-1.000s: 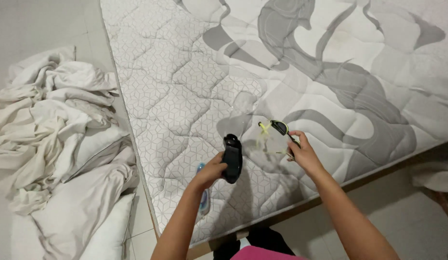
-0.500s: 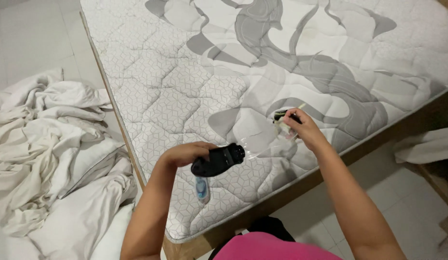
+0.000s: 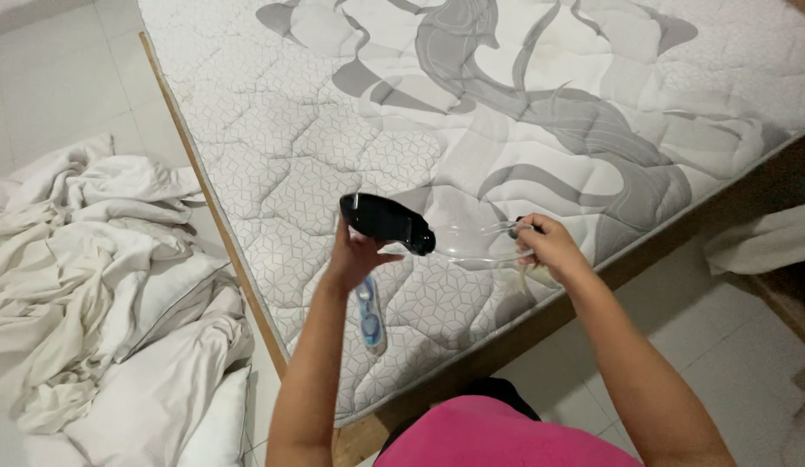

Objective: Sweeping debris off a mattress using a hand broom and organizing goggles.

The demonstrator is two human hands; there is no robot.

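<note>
Left hand [image 3: 355,255]: fingers curled shut around the black end [image 3: 387,222] of a clear bag [image 3: 471,242], held above the mattress
Right hand [image 3: 549,246]: fingertips pinch the bag's right end, where a dark clip [image 3: 516,227] shows
Bag: stretched level between both hands, above the near part of the mattress [image 3: 333,112]
Goggles [image 3: 368,316]: blue, lying on the mattress just below the left wrist
Bedding [image 3: 99,277]: white crumpled heap on the floor [image 3: 48,78], left of the mattress
</note>
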